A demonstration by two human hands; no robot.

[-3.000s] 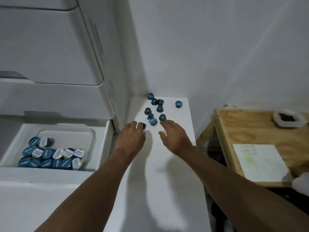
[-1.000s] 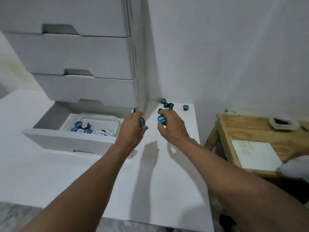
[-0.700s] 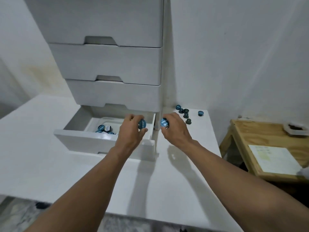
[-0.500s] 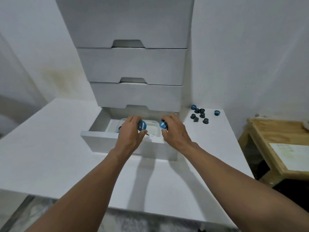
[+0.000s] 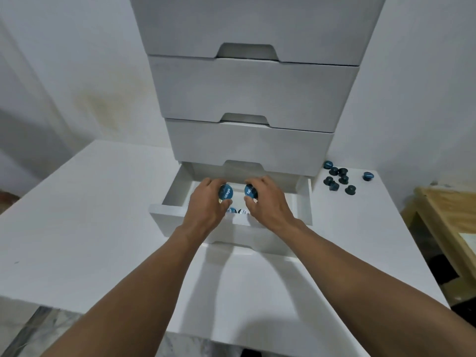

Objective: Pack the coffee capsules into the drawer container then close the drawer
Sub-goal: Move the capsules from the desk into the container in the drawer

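The bottom drawer [image 5: 170, 217] of a white drawer unit stands pulled out over the table. Both my hands hover above it, side by side. My left hand [image 5: 206, 204] pinches a blue coffee capsule [image 5: 226, 191] with its foil lid facing me. My right hand [image 5: 268, 202] grips another blue capsule [image 5: 250, 191]. Between my hands I glimpse a few capsules [image 5: 233, 210] lying inside the drawer; the container holding them is mostly hidden. Several loose dark blue capsules [image 5: 338, 177] sit on the table to the right of the unit.
Three shut drawers [image 5: 247, 99] stack above the open one. The white table [image 5: 77, 215] spreads left and toward me. A wooden side table [image 5: 448, 215] stands at the right, lower than the white table. White walls close the corner behind.
Both hands picked up a capsule each from the pile at the right and carried them left over the open drawer. My view swung left with them.
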